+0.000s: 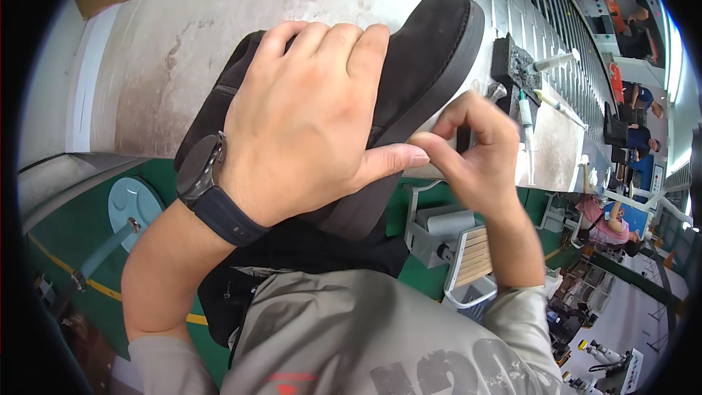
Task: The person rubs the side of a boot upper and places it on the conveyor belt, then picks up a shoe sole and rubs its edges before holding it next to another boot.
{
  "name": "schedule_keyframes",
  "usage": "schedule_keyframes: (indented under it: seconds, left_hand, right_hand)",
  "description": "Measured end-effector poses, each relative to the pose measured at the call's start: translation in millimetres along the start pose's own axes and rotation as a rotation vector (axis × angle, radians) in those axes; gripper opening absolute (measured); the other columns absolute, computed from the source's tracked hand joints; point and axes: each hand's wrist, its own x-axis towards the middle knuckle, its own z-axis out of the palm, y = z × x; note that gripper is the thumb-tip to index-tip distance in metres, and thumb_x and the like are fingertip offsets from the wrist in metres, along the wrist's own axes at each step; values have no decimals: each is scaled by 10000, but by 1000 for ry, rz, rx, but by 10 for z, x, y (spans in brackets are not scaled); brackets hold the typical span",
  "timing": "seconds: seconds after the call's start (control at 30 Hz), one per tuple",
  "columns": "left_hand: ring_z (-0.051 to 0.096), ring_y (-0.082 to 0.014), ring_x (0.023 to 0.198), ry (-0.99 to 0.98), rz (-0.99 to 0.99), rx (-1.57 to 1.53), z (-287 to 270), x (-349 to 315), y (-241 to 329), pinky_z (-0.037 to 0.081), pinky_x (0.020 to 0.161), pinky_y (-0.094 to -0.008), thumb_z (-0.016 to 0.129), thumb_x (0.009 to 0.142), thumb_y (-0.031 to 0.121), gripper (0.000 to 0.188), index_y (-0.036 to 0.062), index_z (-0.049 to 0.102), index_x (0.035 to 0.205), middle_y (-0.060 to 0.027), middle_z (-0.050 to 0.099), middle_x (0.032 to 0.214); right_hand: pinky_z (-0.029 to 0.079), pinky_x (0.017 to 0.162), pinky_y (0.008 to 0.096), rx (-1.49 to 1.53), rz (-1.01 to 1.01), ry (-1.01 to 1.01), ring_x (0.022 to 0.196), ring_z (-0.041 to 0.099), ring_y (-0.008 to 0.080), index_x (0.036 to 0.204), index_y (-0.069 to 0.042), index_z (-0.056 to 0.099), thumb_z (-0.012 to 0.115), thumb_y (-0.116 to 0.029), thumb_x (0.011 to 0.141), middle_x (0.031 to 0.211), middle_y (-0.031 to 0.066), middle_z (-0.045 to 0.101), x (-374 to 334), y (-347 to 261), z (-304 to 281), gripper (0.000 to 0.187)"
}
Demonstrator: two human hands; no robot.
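A black suede-like boot (420, 58) lies on its side over the near edge of the worktop, its toe pointing up and to the right. My left hand (311, 102) is spread across the upper with its fingers wrapped over the boot, and its thumb reaches along the sole edge. Close beside that thumb, my right hand (479, 146) has thumb and index finger pinched together at the sole. Something dark shows within the curled right fingers, but its kind is unclear. The boot's shaft is partly hidden beneath my left hand and wrist.
Right of the boot, a black foam block (510, 64) stands near several syringes, one being a clear syringe (554, 61). A conveyor of metal rollers (504, 0) runs behind the pale worktop (175, 7). A light-blue stool (131, 201) is at lower left. People work far right.
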Motion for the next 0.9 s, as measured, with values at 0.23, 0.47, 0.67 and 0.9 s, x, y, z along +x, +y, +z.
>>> schedule_keyframes:
  seconds: [0.23,0.47,0.67,0.9]
  left_hand:
    - [629,-372,1163,7,7,-24,-7,14,34,446,1101,-510,912,722,587,1032,-77,564,1432,-193,667,1291]
    - [624,-356,1165,3,-26,-44,12,-14,0,438,1111,-506,935,697,546,1018,-59,564,1426,-177,665,1289]
    - [621,-354,1166,-38,-49,-93,-28,5,11,432,1114,-504,944,690,531,1013,-55,561,1422,-177,663,1290]
    - [622,-362,1159,-17,-4,-85,-58,56,37,428,1108,-504,949,691,520,1037,-83,550,1434,-193,656,1278]
  right_hand:
    - [529,654,253,678,170,50,750,637,64,890,25,656,754,-119,1043,836,49,743,-42,-45,296,232]
    - [487,550,261,616,452,118,621,597,67,713,17,649,750,-295,1051,643,39,656,125,-23,306,470]
    - [459,566,272,466,86,95,636,554,72,810,19,704,598,-583,1105,671,0,637,126,179,296,678]
    - [391,521,306,410,85,365,603,462,78,758,1,670,685,-539,1056,598,-14,557,224,133,541,618]
